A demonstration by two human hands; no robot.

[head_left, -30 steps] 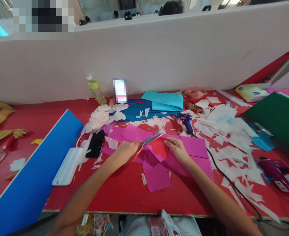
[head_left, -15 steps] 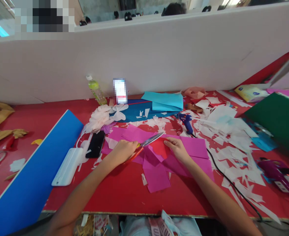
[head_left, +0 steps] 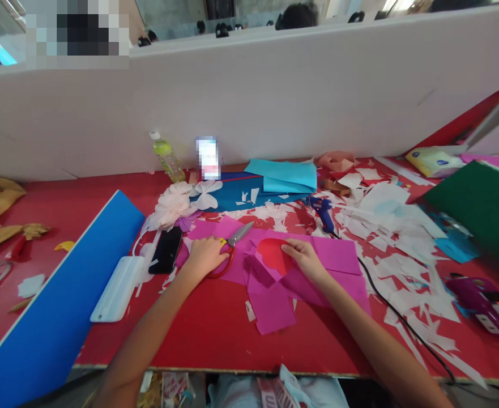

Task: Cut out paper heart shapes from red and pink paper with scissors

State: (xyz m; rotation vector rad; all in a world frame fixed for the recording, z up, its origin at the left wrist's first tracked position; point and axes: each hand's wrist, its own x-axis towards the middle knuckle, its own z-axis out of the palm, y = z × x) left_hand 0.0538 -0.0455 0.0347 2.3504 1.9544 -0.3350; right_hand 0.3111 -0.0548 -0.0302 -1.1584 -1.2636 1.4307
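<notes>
My left hand (head_left: 208, 254) is closed round the handles of a pair of scissors (head_left: 237, 236) with red and yellow grips. The blades point up and to the right, apart from the red paper. Between thumb and fingers of my right hand (head_left: 303, 256) is the right edge of a rounded red paper piece (head_left: 272, 258). Magenta paper (head_left: 338, 255) lies under and around it, with a folded flap at its lower left. Whether the pinch also takes in magenta paper, I cannot tell. A loose magenta piece (head_left: 272, 311) lies just in front.
White paper scraps (head_left: 414, 277) cover the right side. A blue glue gun (head_left: 323, 215) stands behind my right hand, its black cable (head_left: 397, 314) running forward. Left are a black phone (head_left: 165, 250), a white power bank (head_left: 116, 289), pale paper flowers (head_left: 173, 204) and a blue board (head_left: 71, 289).
My left hand has drawn the scissors leftward, off the red paper, and more of its rounded outline shows. My right hand has stayed nearly in place.
</notes>
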